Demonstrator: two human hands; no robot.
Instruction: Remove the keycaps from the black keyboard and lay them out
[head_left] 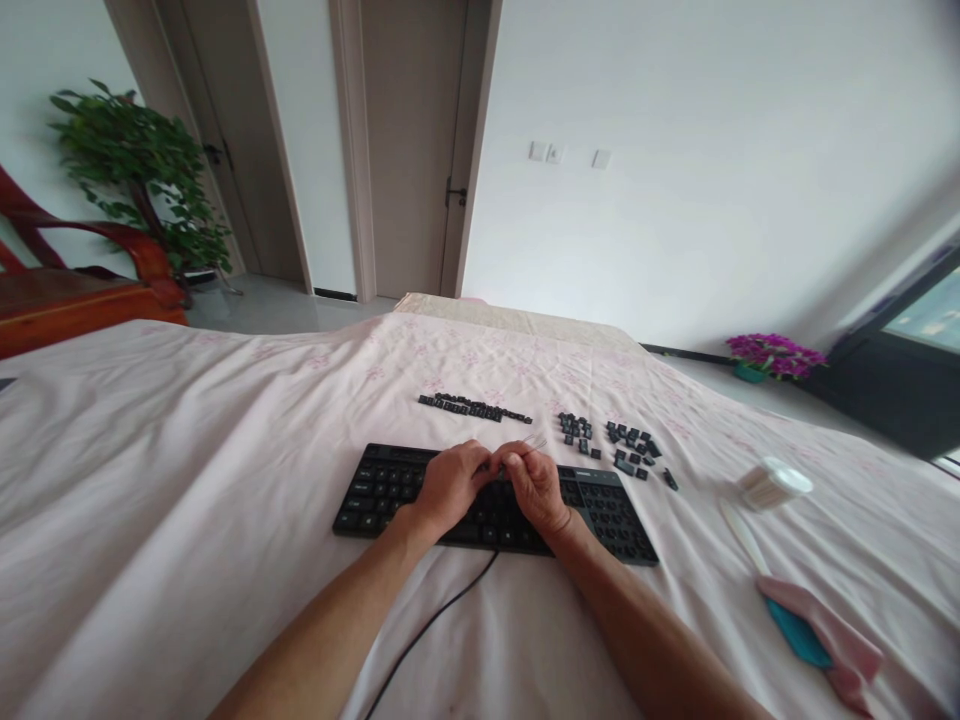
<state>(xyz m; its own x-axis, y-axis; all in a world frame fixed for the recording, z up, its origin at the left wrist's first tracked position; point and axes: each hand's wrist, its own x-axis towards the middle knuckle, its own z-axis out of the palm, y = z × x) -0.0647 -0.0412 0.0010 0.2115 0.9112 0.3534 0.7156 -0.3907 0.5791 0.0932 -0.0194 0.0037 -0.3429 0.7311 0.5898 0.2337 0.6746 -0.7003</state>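
Note:
A black keyboard [386, 490] lies on the pale floral cloth, its cable [442, 610] trailing toward me. Over its middle, my left hand [450, 485] is closed, thumb and fingers pinched together; what they pinch is hidden. My right hand [536, 490] meets it fingertip to fingertip, closed on thin wires [536, 440] that stick out beyond the fingers. Whether these belong to a wire tool is too small to tell. Keys still sit on the keyboard's left part, while its right part shows bare key sockets [615, 515]. Behind it lie rows of removed keycaps [465, 408].
More loose keycaps [576, 432] form clusters behind the keyboard's right half. To the right stand a clear-lidded tub [774, 485] and a white-handled brush [742, 535] beside a pink cloth [832, 620] and a blue piece [799, 635]. The floral cloth [187, 480] has folds.

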